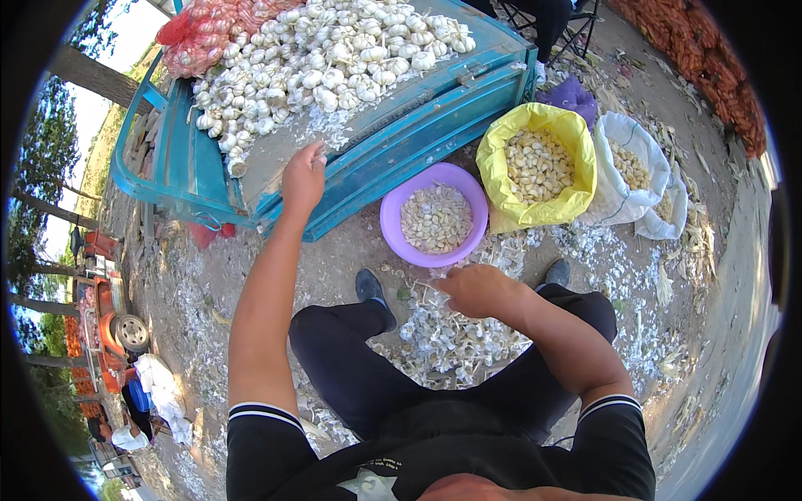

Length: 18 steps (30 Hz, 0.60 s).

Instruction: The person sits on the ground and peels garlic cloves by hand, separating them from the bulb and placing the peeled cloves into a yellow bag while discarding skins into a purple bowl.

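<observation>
My left hand (pixel 304 178) is over the near edge of a blue metal truck bed (pixel 376 166), fingers curled, beside loose papery garlic skins (pixel 322 128). A heap of whole garlic bulbs (pixel 326 59) covers the bed beyond it. My right hand (pixel 479 291) is between my knees, just below a purple plastic basin (pixel 388 219) containing peeled-apart garlic cloves (pixel 437 219). Its fingers are bent, and a thin pale strand shows at the fingertips. Whether either hand holds anything is hidden by the fingers. Garlic skins and stalks (pixel 457 341) lie piled beneath my right hand.
Right of the basin stand a yellow sack (pixel 489 156) of cloves and white sacks (pixel 604 203), with a purple bag (pixel 573 100) behind. Red mesh bags (pixel 200 37) lie on the bed. Someone's legs (pixel 551 28) show at the top. An orange vehicle (pixel 109 338) stands left.
</observation>
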{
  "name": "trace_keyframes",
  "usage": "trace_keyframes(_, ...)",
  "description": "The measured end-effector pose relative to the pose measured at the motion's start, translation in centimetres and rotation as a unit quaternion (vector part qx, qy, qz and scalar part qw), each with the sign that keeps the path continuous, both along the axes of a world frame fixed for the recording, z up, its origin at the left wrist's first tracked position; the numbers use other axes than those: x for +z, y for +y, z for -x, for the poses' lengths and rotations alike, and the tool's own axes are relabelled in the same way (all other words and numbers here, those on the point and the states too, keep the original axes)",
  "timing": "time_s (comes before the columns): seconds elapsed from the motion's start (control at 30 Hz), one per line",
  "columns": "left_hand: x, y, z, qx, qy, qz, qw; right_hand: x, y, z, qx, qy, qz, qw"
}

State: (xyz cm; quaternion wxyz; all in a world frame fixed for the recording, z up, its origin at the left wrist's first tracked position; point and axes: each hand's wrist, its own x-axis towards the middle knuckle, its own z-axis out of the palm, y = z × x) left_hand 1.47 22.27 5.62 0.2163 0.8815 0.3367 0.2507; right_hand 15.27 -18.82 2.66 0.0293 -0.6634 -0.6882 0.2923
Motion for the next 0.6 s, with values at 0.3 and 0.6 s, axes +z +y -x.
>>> trace_keyframes(0.3,0.1,12.2,-12.5,0.05,0.193,-0.091,0.976,-2.3,2.5,-1.7,-0.033,-0.024,-0.104,0.994)
trace_keyframes(0.6,-2.2,11.9,-10.6,0.162,-0.117,0.1,0.975,-2.2,0.4,-4.6,-0.077,-0.071,-0.045,0.993)
